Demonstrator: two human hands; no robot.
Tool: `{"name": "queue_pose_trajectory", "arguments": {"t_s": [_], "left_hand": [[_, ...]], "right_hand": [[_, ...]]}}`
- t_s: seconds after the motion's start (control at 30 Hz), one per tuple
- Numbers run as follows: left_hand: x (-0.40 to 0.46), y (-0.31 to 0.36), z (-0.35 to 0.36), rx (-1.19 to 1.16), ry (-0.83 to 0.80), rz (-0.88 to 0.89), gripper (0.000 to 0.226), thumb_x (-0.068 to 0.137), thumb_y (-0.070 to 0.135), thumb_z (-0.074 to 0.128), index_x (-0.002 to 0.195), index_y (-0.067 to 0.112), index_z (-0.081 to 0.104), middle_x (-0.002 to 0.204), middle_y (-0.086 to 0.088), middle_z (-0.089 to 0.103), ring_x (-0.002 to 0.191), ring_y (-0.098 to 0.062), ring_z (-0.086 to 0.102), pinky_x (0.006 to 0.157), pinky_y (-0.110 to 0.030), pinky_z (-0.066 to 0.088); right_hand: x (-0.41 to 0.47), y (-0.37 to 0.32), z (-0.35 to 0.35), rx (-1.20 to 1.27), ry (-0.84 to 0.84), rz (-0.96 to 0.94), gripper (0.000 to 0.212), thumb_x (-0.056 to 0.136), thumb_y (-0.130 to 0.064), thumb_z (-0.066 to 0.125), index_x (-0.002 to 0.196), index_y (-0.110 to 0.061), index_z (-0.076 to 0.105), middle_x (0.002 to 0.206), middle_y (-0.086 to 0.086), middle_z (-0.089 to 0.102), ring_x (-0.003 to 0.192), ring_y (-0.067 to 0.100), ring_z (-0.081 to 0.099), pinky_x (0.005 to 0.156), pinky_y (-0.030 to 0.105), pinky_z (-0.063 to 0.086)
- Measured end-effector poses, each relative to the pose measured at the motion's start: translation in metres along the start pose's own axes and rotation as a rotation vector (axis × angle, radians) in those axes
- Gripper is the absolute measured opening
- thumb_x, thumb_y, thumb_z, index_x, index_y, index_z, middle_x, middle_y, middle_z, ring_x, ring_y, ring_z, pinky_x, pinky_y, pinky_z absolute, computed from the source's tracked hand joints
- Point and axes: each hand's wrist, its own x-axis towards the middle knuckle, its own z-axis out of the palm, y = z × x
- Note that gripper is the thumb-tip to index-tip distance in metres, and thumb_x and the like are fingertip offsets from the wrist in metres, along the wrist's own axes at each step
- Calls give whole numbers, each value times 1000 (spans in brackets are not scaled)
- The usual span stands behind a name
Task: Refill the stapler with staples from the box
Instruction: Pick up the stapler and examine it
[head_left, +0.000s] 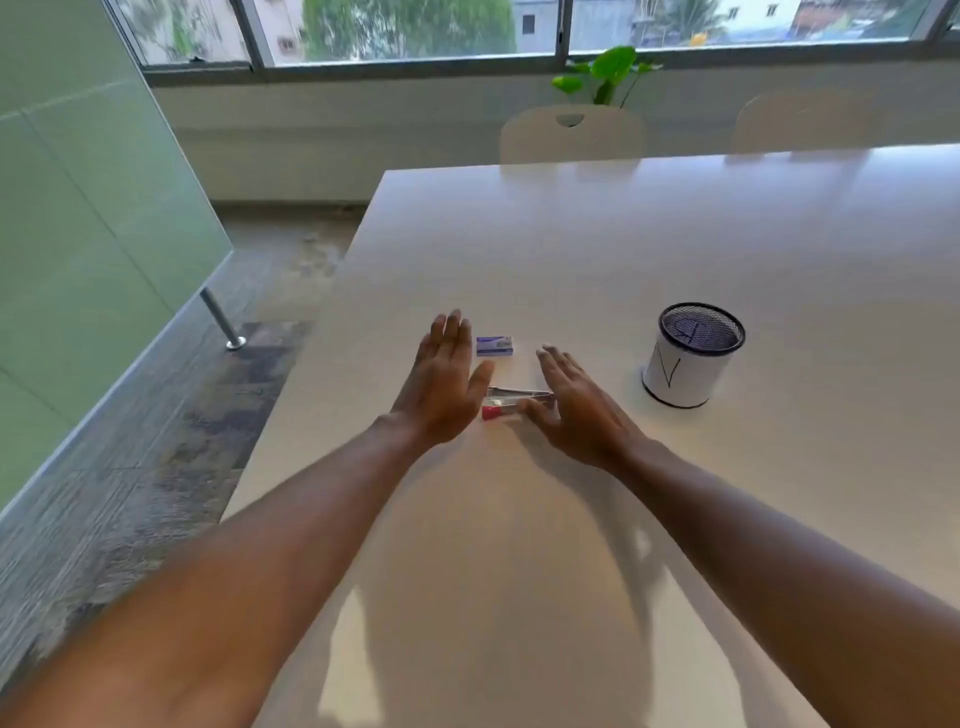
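Observation:
A small red and silver stapler (511, 402) lies on the white table (675, 234), between my two hands. Its right end is hidden behind my right hand. A small purple and white staple box (494, 345) lies just beyond it. My left hand (447, 384) hovers to the left of the stapler with fingers straight, holding nothing. My right hand (576, 405) reaches in from the right, fingers extended, thumb next to the stapler's near side; I cannot tell whether it touches.
A black mesh pen cup (688, 361) wrapped in white paper stands to the right of my hands. Two white chairs (571, 135) sit at the table's far edge, with a green plant (605, 75) behind. The table's left edge (322, 322) drops to the floor.

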Motion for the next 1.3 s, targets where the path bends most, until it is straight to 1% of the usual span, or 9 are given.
{"name": "queue_pose_trajectory", "arguments": {"t_s": [0.23, 0.33, 0.43, 0.6, 0.77, 0.9, 1.03, 1.13, 1.3], "left_hand": [[-24, 7, 5, -184, -39, 56, 61, 95, 28, 58, 139, -12, 46, 135, -28, 57, 130, -40, 51, 111, -48, 41], [-29, 5, 8, -224, -23, 33, 67, 85, 19, 73, 142, -8, 48, 140, -24, 59, 131, -36, 54, 114, -38, 40], [-31, 2, 11, -302, 29, 1, 69, 84, 12, 75, 145, -3, 47, 141, -19, 60, 130, -29, 58, 109, -13, 31], [-31, -1, 16, -425, 39, -31, 73, 86, 10, 77, 150, 6, 43, 141, -17, 61, 129, -23, 59, 109, -18, 38], [-34, 2, 11, -724, 49, -137, 68, 91, 4, 72, 151, 9, 42, 136, -7, 65, 124, -15, 64, 107, -27, 48], [-35, 19, 11, -1121, 114, -315, 62, 94, 3, 67, 151, 6, 42, 140, -9, 64, 125, -12, 63, 106, -30, 49], [-36, 38, 15, -1422, 136, -447, 46, 98, 24, 60, 141, 10, 56, 133, -8, 69, 125, -22, 64, 108, -43, 49], [-36, 46, 20, -1457, 89, -434, 34, 102, 31, 50, 130, 20, 67, 125, -6, 73, 116, -21, 68, 98, -38, 54], [-37, 46, 22, -1430, 68, -418, 40, 100, 38, 51, 131, 19, 68, 114, -5, 77, 105, -18, 70, 87, -28, 57]], "right_hand": [[-2, 1, 7, 35, -5, 19, 68, 96, -41, 59, 150, -4, 41, 147, 17, 54, 134, 30, 52, 111, 37, 40], [1, 2, 7, 0, 3, -4, 66, 94, -44, 62, 146, -6, 47, 142, 13, 58, 132, 29, 51, 110, 40, 40], [10, 1, 10, -9, -13, -27, 67, 90, -49, 65, 143, -10, 52, 142, 10, 58, 132, 29, 47, 108, 42, 39], [21, -7, 13, 48, -72, -102, 58, 87, -51, 68, 135, -17, 61, 130, 9, 62, 121, 27, 52, 99, 41, 44], [23, -10, 7, 249, -107, -50, 44, 89, -30, 74, 129, -15, 66, 116, 7, 67, 106, 23, 62, 95, 37, 51], [15, -16, 3, 586, -48, 95, 32, 91, -27, 72, 123, -18, 70, 111, 0, 74, 100, 12, 69, 93, 30, 55], [5, -15, 0, 1254, -70, 237, 29, 92, -39, 66, 113, -21, 76, 100, 2, 76, 88, 14, 69, 80, 19, 56], [0, -15, 5, 1685, -202, 359, 45, 95, -44, 59, 120, -8, 72, 101, 12, 70, 89, 19, 66, 87, 33, 55], [-5, -22, 14, 2108, -225, 507, 45, 98, -39, 59, 118, 0, 69, 103, 15, 66, 92, 23, 64, 86, 33, 52]]}}
